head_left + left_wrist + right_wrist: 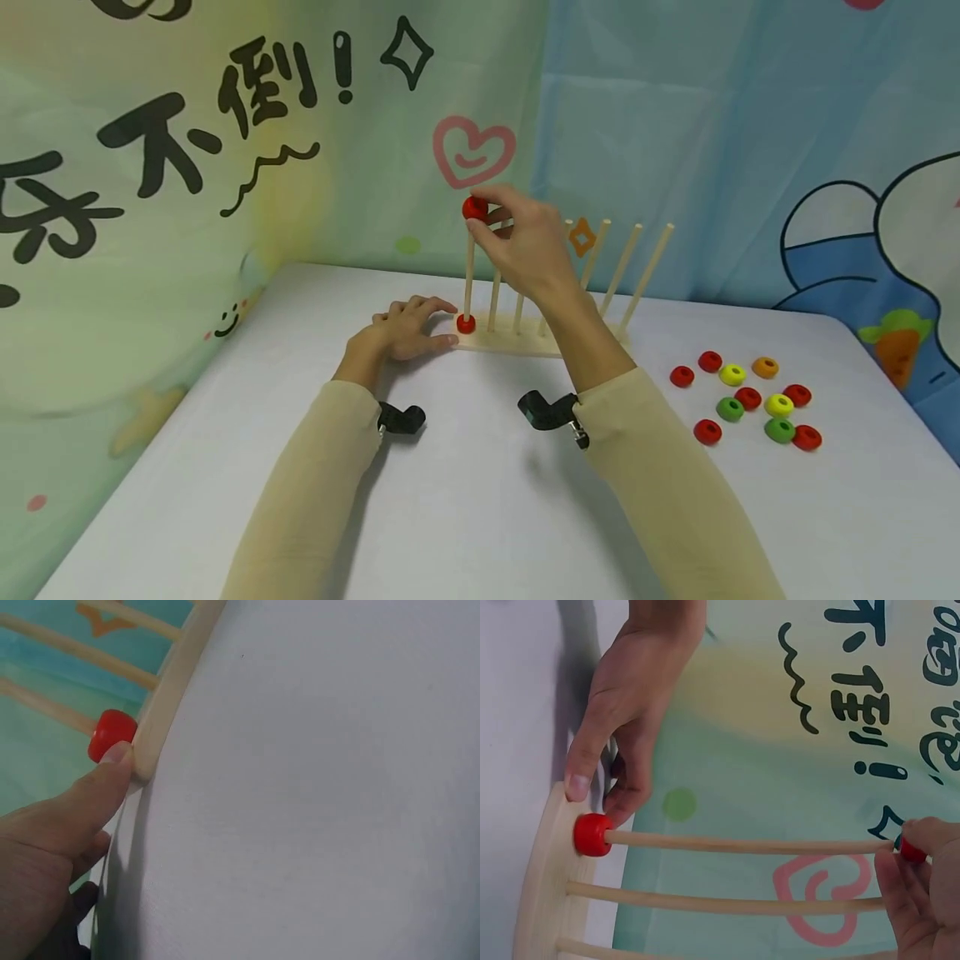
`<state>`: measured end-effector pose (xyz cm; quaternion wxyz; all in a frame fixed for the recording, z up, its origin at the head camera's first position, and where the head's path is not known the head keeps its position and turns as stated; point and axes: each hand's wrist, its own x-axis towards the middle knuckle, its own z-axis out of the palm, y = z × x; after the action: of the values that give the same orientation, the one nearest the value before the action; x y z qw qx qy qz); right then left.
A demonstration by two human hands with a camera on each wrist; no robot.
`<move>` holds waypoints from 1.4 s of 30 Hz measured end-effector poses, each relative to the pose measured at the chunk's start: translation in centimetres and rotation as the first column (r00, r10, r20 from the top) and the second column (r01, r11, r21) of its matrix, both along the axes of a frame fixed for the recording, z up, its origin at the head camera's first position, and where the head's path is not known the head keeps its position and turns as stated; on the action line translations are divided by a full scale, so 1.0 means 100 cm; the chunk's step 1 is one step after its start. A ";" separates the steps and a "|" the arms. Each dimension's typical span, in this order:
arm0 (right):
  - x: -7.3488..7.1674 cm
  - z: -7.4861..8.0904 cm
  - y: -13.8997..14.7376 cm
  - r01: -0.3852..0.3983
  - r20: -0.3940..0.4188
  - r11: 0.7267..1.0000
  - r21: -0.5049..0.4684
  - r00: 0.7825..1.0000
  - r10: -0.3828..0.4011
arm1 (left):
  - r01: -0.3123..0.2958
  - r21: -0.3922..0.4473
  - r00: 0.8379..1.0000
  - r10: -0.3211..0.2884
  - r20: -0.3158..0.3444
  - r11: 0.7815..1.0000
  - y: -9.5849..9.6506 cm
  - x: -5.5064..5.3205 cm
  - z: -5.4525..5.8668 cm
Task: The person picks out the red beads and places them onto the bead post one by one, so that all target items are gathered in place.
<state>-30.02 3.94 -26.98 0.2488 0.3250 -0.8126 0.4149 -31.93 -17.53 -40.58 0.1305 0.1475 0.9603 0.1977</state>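
Note:
My right hand (536, 246) pinches a red bead (475, 208) between thumb and fingertips, right at the top of the leftmost rod. In the right wrist view the rod's tip meets that bead, partly covered by the fingers. Another red bead (592, 835) sits at the foot of the same rod. The wooden peg rack (510, 342) has a pale flat base with several upright rods. Its left end is held by my left hand (408, 327), thumb in front and index finger behind. The left wrist view shows the left thumb (112, 761) against the base end beside the lower bead.
Loose beads lie on the white table to the right of the rack: several red ones (707, 432), two yellow (779, 406), two green (730, 408) and one orange (765, 367). A printed cloth (630, 108) hangs behind the table.

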 end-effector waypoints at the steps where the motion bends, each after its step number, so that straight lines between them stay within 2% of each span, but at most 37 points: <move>1: 0.000 0.001 -0.001 0.019 0.004 1.000 0.007 1.000 -0.019 | 0.002 -0.003 1.000 -0.002 0.002 1.000 0.000 0.000 0.000; 8: -0.001 0.006 0.000 0.108 0.029 0.992 0.060 0.994 -0.110 | 0.016 -0.015 1.000 -0.016 -0.004 1.000 0.003 -0.002 0.002; 14: 0.001 0.009 -0.003 0.131 0.077 0.984 0.124 0.987 -0.141 | 0.014 -0.022 1.000 -0.013 0.002 1.000 0.003 -0.002 0.001; 18: 0.003 0.009 -0.005 0.099 0.113 0.987 0.126 0.987 -0.113 | 0.011 -0.015 1.000 -0.011 0.005 1.000 0.002 -0.001 0.001; 28: 0.008 0.003 -0.003 0.047 0.036 0.994 0.099 0.998 -0.051 | 0.009 -0.015 1.000 -0.008 0.014 1.000 0.003 -0.001 0.000; 33: 0.014 -0.001 -0.002 0.014 0.022 0.996 0.091 1.000 -0.016 | 0.004 -0.018 1.000 -0.004 0.013 1.000 0.003 0.000 0.000; 42: 0.021 -0.010 0.006 -0.039 -0.067 0.995 0.089 0.997 0.045 | 0.003 -0.024 1.000 -0.003 0.009 1.000 0.002 0.001 0.001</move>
<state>-27.92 4.56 -27.98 0.2535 0.3667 -0.8140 0.3723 -31.83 -17.38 -40.45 0.1367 0.1467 0.9618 0.1866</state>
